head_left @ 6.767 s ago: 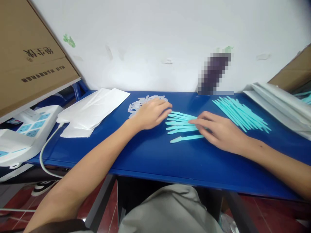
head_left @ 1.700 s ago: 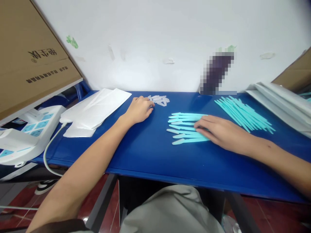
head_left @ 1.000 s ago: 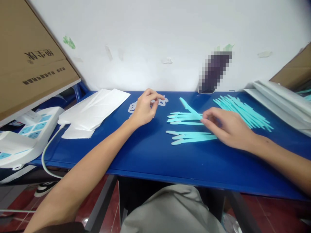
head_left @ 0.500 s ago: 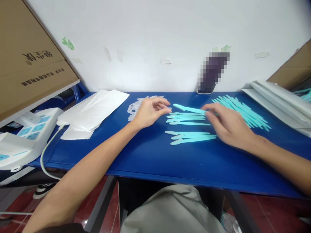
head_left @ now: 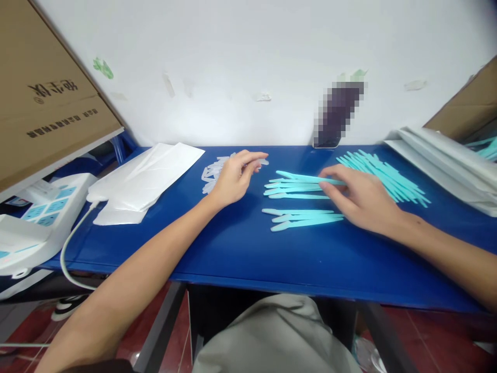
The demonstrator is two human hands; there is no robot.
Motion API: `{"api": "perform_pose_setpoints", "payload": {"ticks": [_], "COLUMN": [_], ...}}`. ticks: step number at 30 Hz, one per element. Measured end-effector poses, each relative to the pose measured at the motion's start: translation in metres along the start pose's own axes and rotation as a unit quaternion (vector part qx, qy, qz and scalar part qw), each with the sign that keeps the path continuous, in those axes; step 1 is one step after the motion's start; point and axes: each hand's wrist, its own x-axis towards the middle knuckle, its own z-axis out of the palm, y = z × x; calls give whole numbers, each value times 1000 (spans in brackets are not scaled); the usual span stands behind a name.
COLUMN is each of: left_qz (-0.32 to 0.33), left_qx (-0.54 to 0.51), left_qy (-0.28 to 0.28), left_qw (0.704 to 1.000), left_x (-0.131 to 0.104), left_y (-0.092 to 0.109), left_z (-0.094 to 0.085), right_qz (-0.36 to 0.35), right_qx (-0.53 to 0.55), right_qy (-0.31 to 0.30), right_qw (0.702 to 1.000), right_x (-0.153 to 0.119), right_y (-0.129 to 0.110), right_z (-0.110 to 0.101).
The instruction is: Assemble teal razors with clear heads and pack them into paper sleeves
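My right hand (head_left: 355, 199) pinches a turquoise eyebrow razor (head_left: 297, 176) between thumb and fingers, its narrow blade end pointing left. The razor is just over a row of similar razors (head_left: 298, 196) on the blue table. Nearer me lies a smaller group of razors (head_left: 306, 219). My left hand (head_left: 237, 176) is closed at the fingertips on a small translucent blade cap (head_left: 264, 161), which sticks out to the right. Behind that hand is a pile of translucent caps (head_left: 212, 173), partly hidden by it.
A large heap of razors (head_left: 388, 178) lies beyond my right hand, beside white padded envelopes (head_left: 438, 166). A phone (head_left: 328, 140) leans on the wall. White bags (head_left: 151, 176), a power strip (head_left: 58, 212) and a cardboard box (head_left: 58, 67) are at left.
The razor in my right hand has come down slightly towards the row. My left fingers have curled in and risen a little, and a cap now shows at their tips.
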Motion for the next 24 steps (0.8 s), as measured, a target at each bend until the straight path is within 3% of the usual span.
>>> {"api": "perform_pose_setpoints", "payload": {"ticks": [9,24], "left_qz": [-10,-28], "left_qx": [-37,-134], "left_qy": [-32,-78], "left_qw": [999,987], "left_x": [1,0], "left_y": [-1,10], "left_z": [1,5], "right_qz": [39,8], "right_qx": [-1,32], "right_qy": [17,-12], "right_qw": [999,999], "right_x": [1,1], "right_y": [-2,-4], "right_z": [0,0]}}
